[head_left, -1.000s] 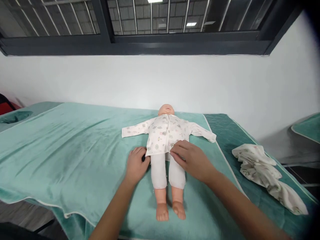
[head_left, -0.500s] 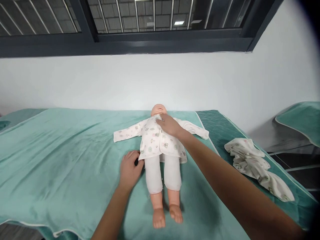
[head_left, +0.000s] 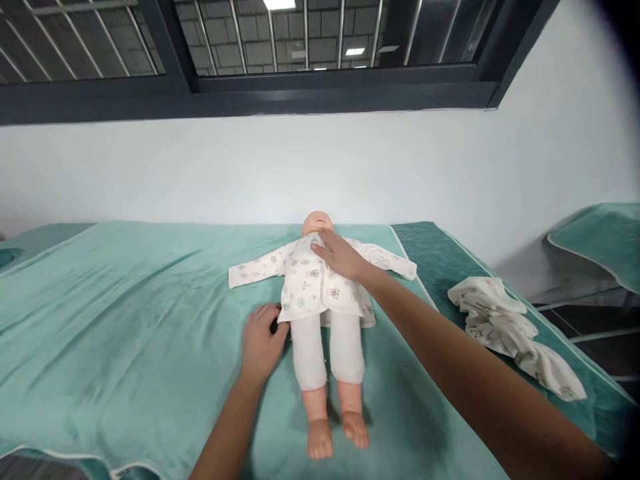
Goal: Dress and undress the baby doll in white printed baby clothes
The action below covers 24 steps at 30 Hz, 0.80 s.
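Note:
A baby doll lies on its back on the green bedding, feet towards me, its cloth legs white. It wears a white printed baby jacket, with both sleeves spread out sideways. My right hand rests on the upper chest of the jacket below the doll's chin, fingers extended and thumb apart. At the jacket's lower left corner, my left hand has its fingers curled towards the thumb, closed on the hem. Its fingertips are partly hidden.
Crumpled white printed baby clothing lies to the right on a darker green quilted cover. Behind the bed rises a white wall with a dark-framed barred window. A green-covered surface juts in at the far right.
The camera view has tipped slightly, so everything sits a little lower. Both hands keep their places on the jacket, and the doll lies as before.

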Tool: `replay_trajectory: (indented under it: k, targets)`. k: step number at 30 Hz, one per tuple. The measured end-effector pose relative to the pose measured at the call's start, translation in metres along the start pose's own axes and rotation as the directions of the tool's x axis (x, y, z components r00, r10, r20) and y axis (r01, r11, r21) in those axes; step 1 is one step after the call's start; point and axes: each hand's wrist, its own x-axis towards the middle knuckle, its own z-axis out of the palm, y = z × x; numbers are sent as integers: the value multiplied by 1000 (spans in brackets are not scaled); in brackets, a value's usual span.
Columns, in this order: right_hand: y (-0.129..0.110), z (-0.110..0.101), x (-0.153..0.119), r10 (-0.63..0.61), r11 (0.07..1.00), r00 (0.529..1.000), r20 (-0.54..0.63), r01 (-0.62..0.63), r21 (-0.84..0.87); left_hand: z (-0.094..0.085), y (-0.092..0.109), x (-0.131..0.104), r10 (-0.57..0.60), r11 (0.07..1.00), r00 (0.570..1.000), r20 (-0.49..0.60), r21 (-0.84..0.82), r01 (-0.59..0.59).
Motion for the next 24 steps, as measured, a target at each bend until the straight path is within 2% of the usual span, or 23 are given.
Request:
replay_trajectory:
  k: [3,7,9,11,14,17,19,21,24]
  targets:
    - [-7,8,-44,52,998,996,-72,-50,26,0,-1,0,1,1000,1000,-2,-6,-1]
    - [-19,29,-128,0,1000,987,-159,-4,-22,1,-2,0,13,1000,1000,-12,10,-12]
    - [-25,37,-163,48,999,988,-148,-49,-4,0,-1,-1,19,999,1000,-8,26,-18]
    - [-28,41,-187,106,994,983,-151,-106,12,-2,0,-2,32,998,999,7,46,-33]
    - [-24,43,-201,178,984,957,-229,-175,34,-3,2,-5,62,995,997,35,79,-65]
    - [-18,46,-199,243,970,920,-307,-234,68,-3,4,-7,83,991,996,25,105,-85]
    - [-16,49,-197,255,967,910,-325,-249,61,-2,6,-10,85,992,996,-40,92,-81]
    - [-16,52,-197,251,967,907,-338,-252,42,-2,7,-12,102,993,984,-149,69,-92]
    - [-17,53,-197,272,960,890,-367,-277,41,-3,10,-11,212,976,952,-222,99,-195]
